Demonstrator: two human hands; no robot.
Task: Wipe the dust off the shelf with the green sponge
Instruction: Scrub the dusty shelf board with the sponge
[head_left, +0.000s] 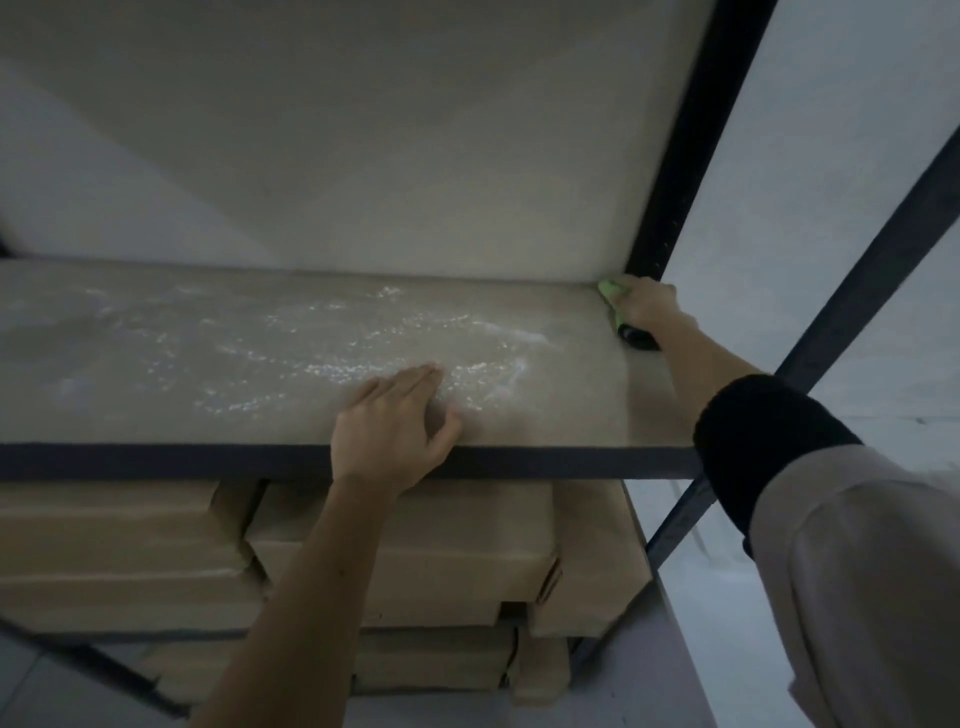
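Sponge (613, 299), green, gripped under curled fingers of right hand (647, 309) at back right corner of shelf (208, 415). Left hand (392, 421) flat, fingers together, resting in dust (363, 353). Risks: palm smears powder; sweep pushes it off front edge.
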